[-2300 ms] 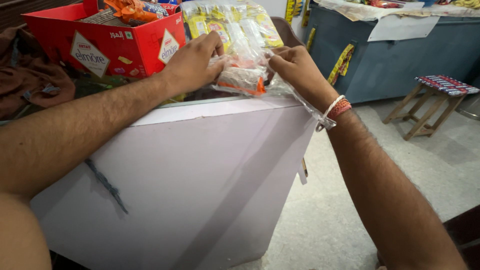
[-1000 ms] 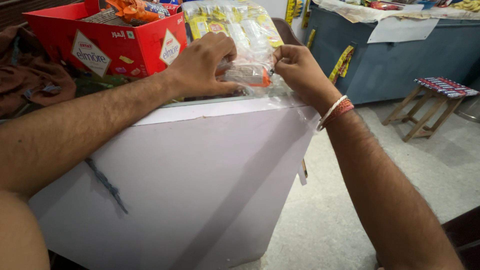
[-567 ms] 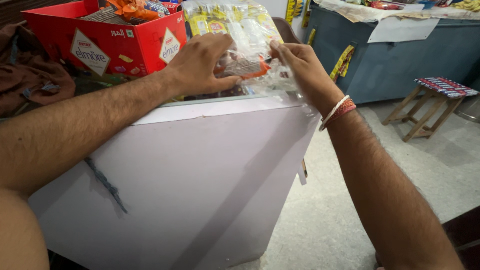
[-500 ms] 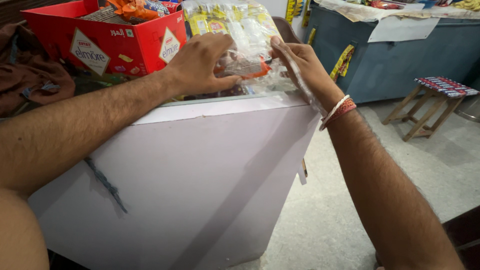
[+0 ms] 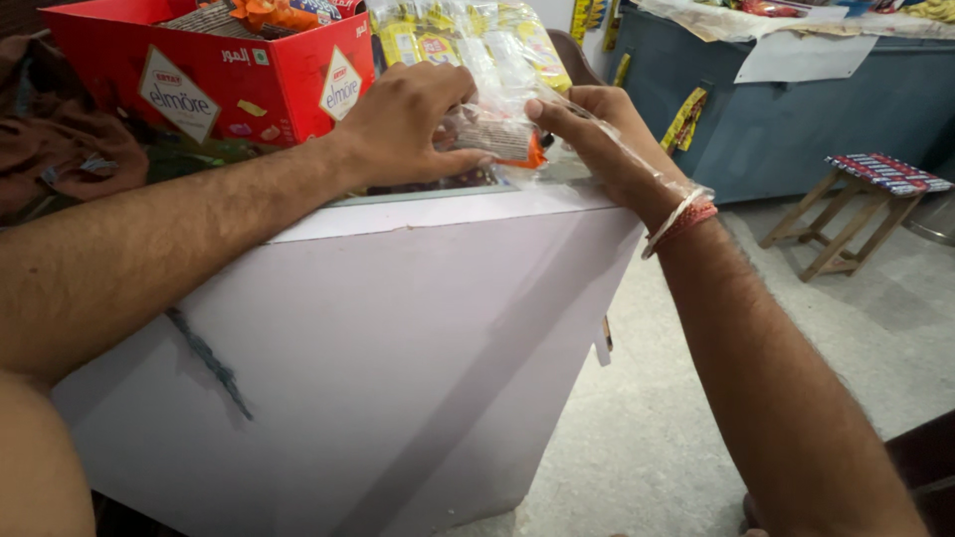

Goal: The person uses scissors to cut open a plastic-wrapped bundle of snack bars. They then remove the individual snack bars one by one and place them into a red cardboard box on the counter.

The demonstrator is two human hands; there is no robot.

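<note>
Both hands meet at the far edge of a pale lilac bench (image 5: 398,328), over its glass top. The left hand (image 5: 403,124) lies palm down with its fingers curled over a small clear plastic packet (image 5: 497,134) that shows a brownish filling and an orange end; the grip here is closed on the packet from the left and above. The right hand (image 5: 597,134) comes in from the other side, thumb pressed against the packet's right end near the orange tip, the remaining fingers folded behind it, so this grip is also tight on the same packet. A sheet of clear film (image 5: 637,164) trails from the packet across the back of the right hand toward the wrist, where a white and red bracelet (image 5: 678,219) sits.

The packet is held just above the bench's far rim, touching both hands, right in front of a bundle of clear-wrapped yellow packets (image 5: 477,40) that stands behind it. To the left of that bundle sits an open red cardboard box (image 5: 229,85) holding more wrapped goods. Brown cloth (image 5: 70,149) lies at the far left. Beyond the bench, well apart, stand a blue-grey counter (image 5: 816,109) and a small wooden stool (image 5: 856,204) on the concrete floor (image 5: 875,338).
</note>
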